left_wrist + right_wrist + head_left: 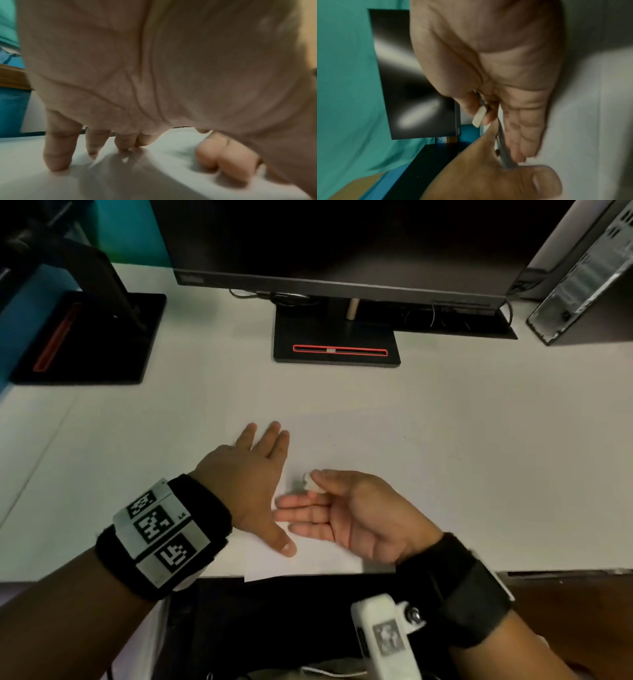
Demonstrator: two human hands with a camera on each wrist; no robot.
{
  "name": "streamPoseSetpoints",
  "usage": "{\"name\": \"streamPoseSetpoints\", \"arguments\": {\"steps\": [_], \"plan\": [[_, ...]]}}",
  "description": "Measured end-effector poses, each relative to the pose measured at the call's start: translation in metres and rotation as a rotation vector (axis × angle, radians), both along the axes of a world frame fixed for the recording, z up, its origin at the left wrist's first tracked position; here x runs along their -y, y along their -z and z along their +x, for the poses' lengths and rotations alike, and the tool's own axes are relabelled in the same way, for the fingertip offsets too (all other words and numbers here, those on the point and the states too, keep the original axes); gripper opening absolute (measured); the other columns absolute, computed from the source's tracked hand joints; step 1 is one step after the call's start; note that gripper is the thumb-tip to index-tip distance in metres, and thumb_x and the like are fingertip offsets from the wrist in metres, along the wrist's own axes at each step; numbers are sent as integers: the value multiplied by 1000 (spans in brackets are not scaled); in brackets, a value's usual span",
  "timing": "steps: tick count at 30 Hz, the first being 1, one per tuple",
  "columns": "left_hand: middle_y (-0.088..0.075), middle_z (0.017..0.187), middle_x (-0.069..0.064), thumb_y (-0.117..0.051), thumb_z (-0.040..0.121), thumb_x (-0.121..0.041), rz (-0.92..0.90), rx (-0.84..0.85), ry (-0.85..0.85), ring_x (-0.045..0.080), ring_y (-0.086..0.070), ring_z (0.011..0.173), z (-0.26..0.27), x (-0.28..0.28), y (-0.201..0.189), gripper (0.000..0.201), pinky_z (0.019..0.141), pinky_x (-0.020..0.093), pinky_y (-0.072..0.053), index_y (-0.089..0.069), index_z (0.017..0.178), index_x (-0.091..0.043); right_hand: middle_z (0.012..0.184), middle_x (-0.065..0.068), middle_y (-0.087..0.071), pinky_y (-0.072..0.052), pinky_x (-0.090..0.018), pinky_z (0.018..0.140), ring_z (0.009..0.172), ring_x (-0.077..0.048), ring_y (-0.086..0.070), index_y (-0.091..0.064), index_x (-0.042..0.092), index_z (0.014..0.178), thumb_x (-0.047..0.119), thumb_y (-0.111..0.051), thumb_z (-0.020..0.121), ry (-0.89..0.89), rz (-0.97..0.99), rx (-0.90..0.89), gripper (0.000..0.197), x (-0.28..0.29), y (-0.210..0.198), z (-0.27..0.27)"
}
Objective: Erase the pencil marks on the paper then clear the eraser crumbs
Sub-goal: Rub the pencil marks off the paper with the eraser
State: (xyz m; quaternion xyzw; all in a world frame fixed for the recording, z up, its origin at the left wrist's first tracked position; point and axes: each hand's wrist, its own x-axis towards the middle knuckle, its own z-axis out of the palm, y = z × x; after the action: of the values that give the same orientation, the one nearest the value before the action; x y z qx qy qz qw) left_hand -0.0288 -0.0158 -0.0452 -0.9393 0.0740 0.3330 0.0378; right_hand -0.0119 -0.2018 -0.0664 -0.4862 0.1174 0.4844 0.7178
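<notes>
A white sheet of paper [359, 446] lies on the white desk and overhangs its front edge slightly. My left hand [255, 474] presses flat on the sheet's left part with its fingers straight; the left wrist view shows the palm [137, 67] above the paper. My right hand [356, 508] lies on its side on the paper, palm facing left, and pinches a small white eraser [312, 483] between thumb and forefinger. The other right fingers [305, 513] stretch out along the sheet towards my left thumb. The eraser [478, 117] shows again in the right wrist view. A faint grey smudge sits beside it; a few tiny specks dot the sheet.
A dark monitor stands at the back on a black base [337, 344] with a red slot. A second monitor stand [85, 337] sits at the left and a computer tower [582, 275] at the far right. Cables run behind the monitor. The desk's front edge [513, 571] is close to my wrists.
</notes>
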Motion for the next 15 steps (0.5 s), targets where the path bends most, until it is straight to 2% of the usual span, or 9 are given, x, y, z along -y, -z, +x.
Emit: {"name": "streamPoseSetpoints", "arguments": {"steps": [1, 2, 5, 7, 9, 11, 12, 13, 15], "plan": [[34, 163, 4, -68, 49, -93, -3, 2, -1, 32, 19, 154, -1, 0, 0, 165, 121, 46, -23, 28, 155, -12, 121, -33, -66, -56, -44, 96, 110, -41, -68, -62, -9, 108, 29, -39, 107, -7, -8, -15, 44, -2, 3, 8], [34, 163, 4, -68, 49, -93, -6, 3, -3, 31, 18, 154, -1, -1, 0, 165, 121, 46, -24, 29, 155, -12, 120, -32, -65, -56, -42, 94, 109, -40, -68, -62, -6, 105, 31, -38, 107, 90, 3, -29, 44, 0, 5, 22], [33, 163, 3, -70, 49, -92, -7, 7, -6, 30, 18, 154, -2, -1, -1, 166, 120, 47, -24, 29, 154, -11, 111, -23, -62, -58, -38, 89, 95, -34, -69, -58, 10, 95, 21, -38, 107, 635, 55, 72, 26, 11, 1, 69], [34, 163, 2, -71, 48, -91, -8, 4, -12, 29, 18, 154, -2, 0, -1, 166, 120, 48, -26, 29, 154, -11, 102, -18, -61, -55, -39, 92, 89, -31, -66, -56, 11, 96, 16, -39, 106, 783, 33, 169, 20, 13, -4, 79], [33, 163, 1, -72, 48, -90, -8, 9, -14, 29, 18, 154, -1, 0, -1, 166, 119, 47, -28, 28, 155, -12, 94, -20, -60, -57, -38, 89, 83, -33, -64, -55, 8, 91, 20, -40, 106, 598, 70, 104, 25, 0, -8, 69], [33, 163, 0, -72, 48, -90, -16, 9, -19, 28, 18, 154, 0, -1, -1, 165, 118, 47, -29, 27, 155, -13, 96, -26, -66, -62, -38, 82, 86, -37, -69, -58, 1, 90, 26, -41, 107, 181, -33, 64, 35, -18, -12, 53], [33, 163, 0, -72, 48, -90, -20, 4, -23, 28, 19, 154, 0, -1, -2, 165, 119, 47, -28, 27, 155, -13, 99, -28, -68, -62, -39, 82, 89, -39, -71, -58, -3, 93, 28, -41, 107, 55, -79, 56, 39, -23, -11, 52], [33, 163, 0, -72, 49, -90, -21, 1, -22, 27, 19, 154, -1, 0, -2, 165, 119, 47, -28, 28, 155, -13, 103, -30, -69, -62, -39, 82, 91, -41, -71, -57, -5, 97, 29, -39, 108, 43, -89, 48, 40, -24, -9, 56], [34, 163, 1, -72, 49, -90, -13, 3, -17, 27, 19, 154, -1, 0, -2, 165, 119, 47, -29, 28, 155, -12, 113, -31, -64, -61, -40, 86, 90, -38, -69, -54, -2, 104, 26, -38, 107, 303, 5, 25, 33, -18, -5, 75]]}}
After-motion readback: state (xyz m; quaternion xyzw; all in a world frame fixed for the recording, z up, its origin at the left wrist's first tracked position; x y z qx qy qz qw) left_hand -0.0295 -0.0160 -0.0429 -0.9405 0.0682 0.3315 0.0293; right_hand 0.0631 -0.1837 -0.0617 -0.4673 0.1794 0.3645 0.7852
